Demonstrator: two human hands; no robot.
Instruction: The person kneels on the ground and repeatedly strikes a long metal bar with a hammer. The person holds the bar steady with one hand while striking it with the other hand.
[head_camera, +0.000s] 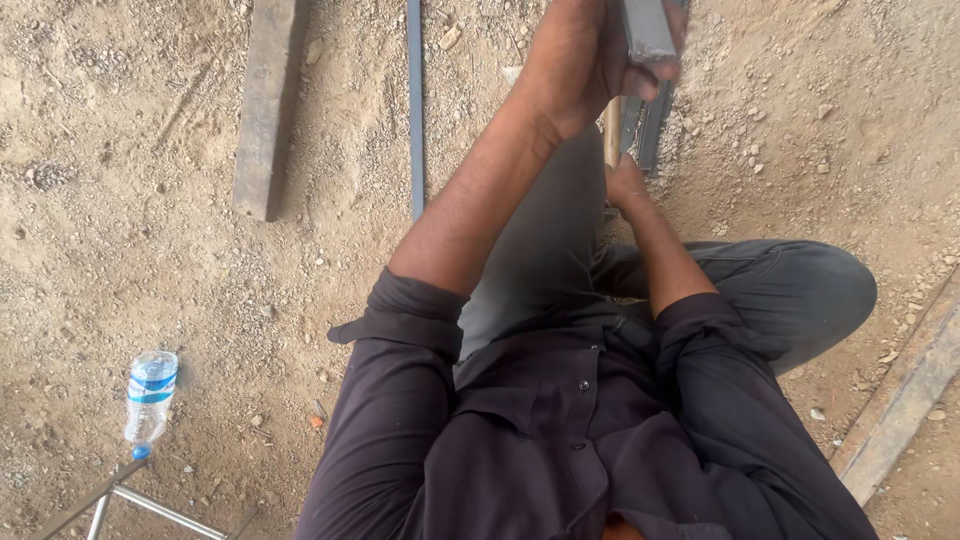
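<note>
My left hand is raised at the top centre, fingers wrapped around a grey metal bar that runs out of the frame's top edge. Below it my right hand grips a pale wooden handle, its fingers mostly hidden. Grey metal strips lie on the ground right beside that handle. I am seated on sandy ground in a dark shirt and grey trousers, knees spread.
A wooden plank and a thin dark metal rod lie on the dirt at upper left. A plastic water bottle rests at lower left beside a metal frame. Another plank lies at the right.
</note>
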